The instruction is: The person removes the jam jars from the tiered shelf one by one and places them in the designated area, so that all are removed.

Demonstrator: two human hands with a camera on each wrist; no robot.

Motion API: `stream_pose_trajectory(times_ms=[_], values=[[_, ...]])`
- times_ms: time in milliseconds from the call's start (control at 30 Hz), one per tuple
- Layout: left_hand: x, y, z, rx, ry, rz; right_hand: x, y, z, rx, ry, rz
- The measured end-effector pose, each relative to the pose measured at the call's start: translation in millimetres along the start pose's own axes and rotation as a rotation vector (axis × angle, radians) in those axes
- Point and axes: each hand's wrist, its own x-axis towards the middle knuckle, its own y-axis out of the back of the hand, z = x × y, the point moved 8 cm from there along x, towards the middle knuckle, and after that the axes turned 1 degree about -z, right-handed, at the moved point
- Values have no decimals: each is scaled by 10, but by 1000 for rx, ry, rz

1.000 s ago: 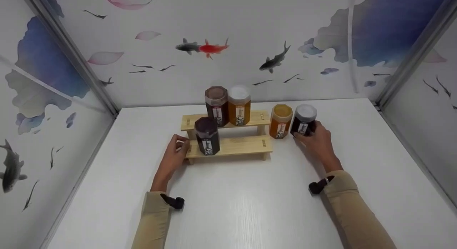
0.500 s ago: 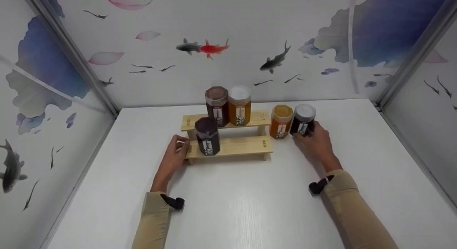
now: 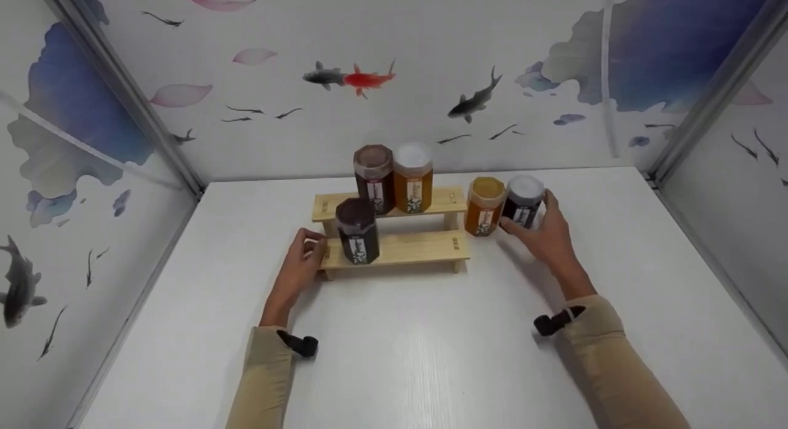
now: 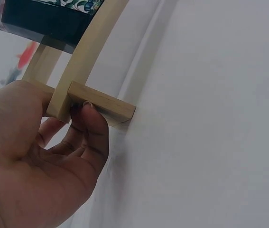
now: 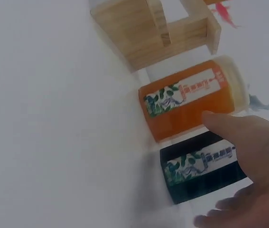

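Note:
My left hand (image 3: pixel 303 264) grips the left end of the two-step wooden rack (image 3: pixel 425 247). In the left wrist view, thumb and curled fingers pinch the end of its lower shelf (image 4: pixel 89 54). On the lower step stands a dark jar with a dark lid (image 3: pixel 358 232). At the right, my right hand (image 3: pixel 549 238) is spread around a dark jar with a white lid (image 3: pixel 522 202) on the table. The right wrist view shows that hand (image 5: pixel 253 175) with its fingers apart from the jar's side and its thumb overlapping the amber jar (image 5: pixel 191 99).
A brown-lidded dark jar (image 3: pixel 374 180) and a white-lidded amber jar (image 3: pixel 414 180) stand on the upper step. The yellow-lidded amber jar (image 3: pixel 484 207) is between the rack and the dark jar. Printed wall panels (image 3: pixel 271 152) enclose the white table (image 3: pixel 394 355).
My right hand has loosened from the white-lidded dark jar, its fingers and thumb spreading wider. The jar stays by the amber one. My left hand keeps its grip on the rack.

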Motion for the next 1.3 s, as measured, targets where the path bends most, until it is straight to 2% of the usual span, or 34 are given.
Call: stream_pose_trajectory(times_ms=[100,233,300,367,433,533,800,933,1067,1167,1300], values=[[1,-1,-20,1,-2,-1,-81,52,-201,1,90,141],[-4,-5,-34,-1,-3,1,-258,57,-498,29,256,320],[-5,-9,-33,3,0,0,-358,11,-640,53,343,376],[-8,-9,-27,-1,2,5,-451,-73,-781,78,425,392],[-8,-9,-20,1,1,8,-523,-199,-905,87,485,369],[-4,-8,-9,5,-6,15,-596,-434,-1060,98,547,291],[-10,-1,4,2,-2,0,-733,-1115,-1339,150,610,51],[-14,12,17,-19,2,0,-760,-1423,-1436,184,573,-59],[-11,12,14,-23,-7,-3,-774,-1691,-1482,284,507,-152],[-9,4,8,-19,-14,-7,-788,-1859,-1484,348,449,-198],[-1,11,3,-16,-16,-2,-801,-2025,-1528,335,398,-222]])
